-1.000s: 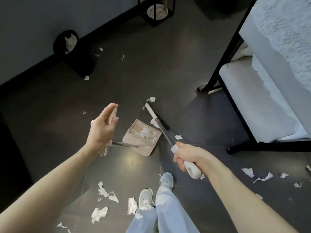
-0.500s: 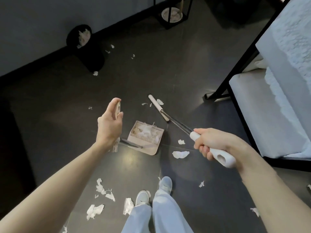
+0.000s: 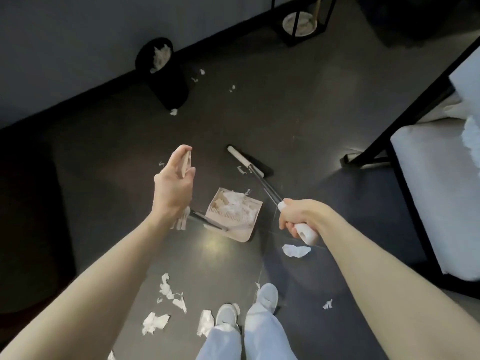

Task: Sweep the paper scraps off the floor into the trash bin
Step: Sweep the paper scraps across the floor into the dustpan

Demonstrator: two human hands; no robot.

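A beige plastic long-handled dustpan [image 3: 241,233], loaded with scraps, is gripped at its handle top by the left hand [image 3: 173,185]. A white-handled broom [image 3: 242,159] is clenched in the right hand [image 3: 298,216]. Torn white paper scraps [image 3: 170,292] are strewn by white shoes [image 3: 227,315]. A round black trash bin [image 3: 168,84] is set against the wall [image 3: 65,48], well apart, and a black metal frame [image 3: 405,120] is seen at the right.
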